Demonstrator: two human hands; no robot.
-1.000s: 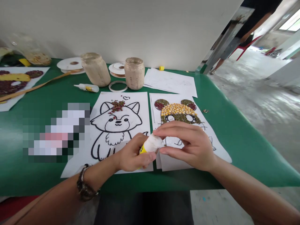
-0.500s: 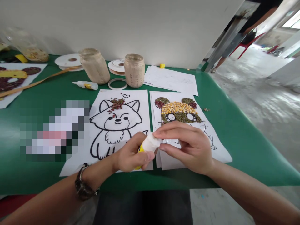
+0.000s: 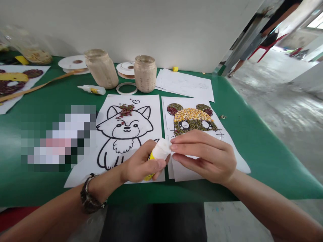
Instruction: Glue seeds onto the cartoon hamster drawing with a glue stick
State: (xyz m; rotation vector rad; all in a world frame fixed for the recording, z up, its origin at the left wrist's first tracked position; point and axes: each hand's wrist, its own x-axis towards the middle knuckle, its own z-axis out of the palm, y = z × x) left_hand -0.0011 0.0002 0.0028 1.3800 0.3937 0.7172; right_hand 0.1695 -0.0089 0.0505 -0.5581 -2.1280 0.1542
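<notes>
My left hand (image 3: 143, 161) is wrapped round a white glue bottle (image 3: 161, 150) with a yellow label, its top tilted up to the right. At the top's narrow tip, the bent fingers of my right hand (image 3: 204, 154) close in a pinch, which partly hides the tip. Beneath my left hand lies a sheet with a fox drawing (image 3: 126, 134), with a small heap of red and green beans (image 3: 126, 109) on its forehead. A second drawing (image 3: 194, 116), its head filled with corn kernels and beans, is partly covered by my right hand.
Behind the drawings stand two cloudy jars (image 3: 102, 69) (image 3: 145, 74), ribbon spools (image 3: 73, 63) and a tape ring (image 3: 127, 88). Another glue bottle (image 3: 92, 89) lies at left. Paper sheets (image 3: 185, 84) and a yellow cap (image 3: 175, 69) sit near the wall. A person (image 3: 254, 43) stands at far right.
My right hand has shifted slightly right, its fingertips sliding from the side of the bottle's top to the tip. The left hand keeps its hold on the glue bottle.
</notes>
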